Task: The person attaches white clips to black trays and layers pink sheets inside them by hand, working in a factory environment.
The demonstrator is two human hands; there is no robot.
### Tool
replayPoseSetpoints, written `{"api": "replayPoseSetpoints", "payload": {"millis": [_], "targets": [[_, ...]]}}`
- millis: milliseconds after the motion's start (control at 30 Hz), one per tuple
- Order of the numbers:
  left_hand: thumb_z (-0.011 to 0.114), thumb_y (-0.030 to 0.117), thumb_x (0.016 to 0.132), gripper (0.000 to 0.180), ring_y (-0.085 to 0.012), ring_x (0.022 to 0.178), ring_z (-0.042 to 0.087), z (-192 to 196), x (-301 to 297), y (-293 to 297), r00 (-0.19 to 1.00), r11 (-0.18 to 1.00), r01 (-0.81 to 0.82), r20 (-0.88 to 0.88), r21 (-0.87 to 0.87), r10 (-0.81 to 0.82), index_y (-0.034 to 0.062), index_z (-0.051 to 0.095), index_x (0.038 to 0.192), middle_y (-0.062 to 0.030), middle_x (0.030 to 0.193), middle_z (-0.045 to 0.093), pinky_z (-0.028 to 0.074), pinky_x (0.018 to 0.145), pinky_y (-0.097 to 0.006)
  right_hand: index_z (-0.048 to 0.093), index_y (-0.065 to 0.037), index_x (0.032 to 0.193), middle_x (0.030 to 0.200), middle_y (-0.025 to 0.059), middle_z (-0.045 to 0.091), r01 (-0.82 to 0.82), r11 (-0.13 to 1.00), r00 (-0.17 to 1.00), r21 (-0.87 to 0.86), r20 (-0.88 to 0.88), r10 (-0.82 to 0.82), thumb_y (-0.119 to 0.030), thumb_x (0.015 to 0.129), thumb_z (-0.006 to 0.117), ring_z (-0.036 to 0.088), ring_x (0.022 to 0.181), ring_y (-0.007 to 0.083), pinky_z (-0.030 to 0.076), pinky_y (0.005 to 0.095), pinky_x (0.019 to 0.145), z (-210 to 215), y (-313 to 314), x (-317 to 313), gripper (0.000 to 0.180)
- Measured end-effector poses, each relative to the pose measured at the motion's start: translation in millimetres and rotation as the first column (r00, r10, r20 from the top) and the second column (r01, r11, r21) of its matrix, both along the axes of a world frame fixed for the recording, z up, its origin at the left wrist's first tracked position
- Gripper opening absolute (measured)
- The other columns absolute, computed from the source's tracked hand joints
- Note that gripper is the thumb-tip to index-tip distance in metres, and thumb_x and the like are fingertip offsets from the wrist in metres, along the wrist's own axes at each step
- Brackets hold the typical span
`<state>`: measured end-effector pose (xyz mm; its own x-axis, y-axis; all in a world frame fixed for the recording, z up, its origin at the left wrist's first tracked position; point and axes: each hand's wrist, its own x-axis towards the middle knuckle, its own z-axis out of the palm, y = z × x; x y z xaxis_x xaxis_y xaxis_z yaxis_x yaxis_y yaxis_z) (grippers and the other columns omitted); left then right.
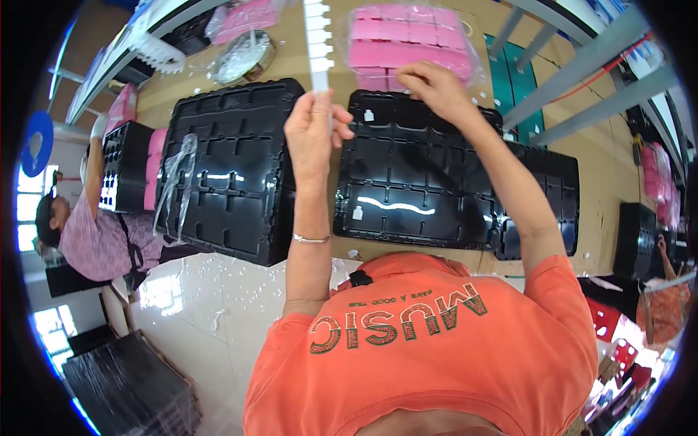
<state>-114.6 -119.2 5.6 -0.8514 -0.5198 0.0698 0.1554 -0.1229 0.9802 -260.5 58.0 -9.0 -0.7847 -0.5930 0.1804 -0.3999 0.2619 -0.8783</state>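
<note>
My left hand (311, 134) is closed round the lower end of a long white notched strip (318, 40), which points away from me. My right hand (442, 93) hovers over the far edge of a black moulded plastic tray (407, 167), close to a plastic-wrapped stack of pink sheets (407, 36). Its fingers are curled together, and whatever they may pinch is too small to tell. Two small white bottle-shaped pieces, an upper one (368, 115) and a lower one (358, 213), lie on the tray's left side.
A tall stack of black trays (225, 167) with loose clear film stands at left. Another black tray (549, 182) adjoins at right. A round tub (247, 58) sits at the back left. Grey metal posts (582, 65) cross the right side. A co-worker (102, 232) works at far left.
</note>
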Motion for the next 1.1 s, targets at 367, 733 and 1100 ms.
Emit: {"api": "replayPoseSetpoints", "payload": {"millis": [367, 733, 1100], "targets": [[0.051, 0.017, 0.096, 0.019, -0.0113, 0.049, 0.059, -24, 0, -17, 0.955, 0.718, -0.284, -0.117, -0.635, 0.274, 0.0001, 0.06, 0.102, -0.0069, 0.064, 0.062, 0.044, 0.045, -0.024, 0.064, -0.003, 0.089, 0.072, -0.0011, 0.06, -0.044, 0.99, 0.971, -0.135, 0.227, 0.074, -0.031, 0.091, 0.061, 0.052, 0.058, 0.0037, 0.041, 0.0195, 0.049, 59, -88, 45, 0.028], [0.064, 0.007, 0.086, 0.034, -0.0342, 0.113, 0.054, -33, 40, 2, 0.932, 0.3, -0.362, -0.331, -0.883, 0.151, -0.0022, 0.055, 0.118, -0.0188, 0.119, 0.058, 0.044, 0.095, -0.04, 0.058, -0.007, 0.083, 0.078, 0.0023, 0.049, -0.417, 0.792, 0.88, 0.447, -0.019, 0.474, -0.019, 0.088, 0.059, 0.051, 0.072, 0.0167, 0.042, 0.0301, 0.066, 31, 127, 72, 0.013], [0.062, 0.003, 0.085, 0.029, -0.0359, 0.104, 0.058, -85, 123, 5, 0.999, 0.282, -0.032, -0.021, -0.959, 0.043, -0.0023, 0.057, 0.113, -0.0182, 0.115, 0.059, 0.048, 0.086, -0.042, 0.056, -0.007, 0.076, 0.081, 0.0075, 0.049, -0.071, 0.67, 0.839, 0.739, -0.319, 0.44, -0.013, 0.078, 0.065, 0.054, 0.082, 0.0261, 0.044, 0.0382, 0.07, -55, 197, 129, 0.011]]}}
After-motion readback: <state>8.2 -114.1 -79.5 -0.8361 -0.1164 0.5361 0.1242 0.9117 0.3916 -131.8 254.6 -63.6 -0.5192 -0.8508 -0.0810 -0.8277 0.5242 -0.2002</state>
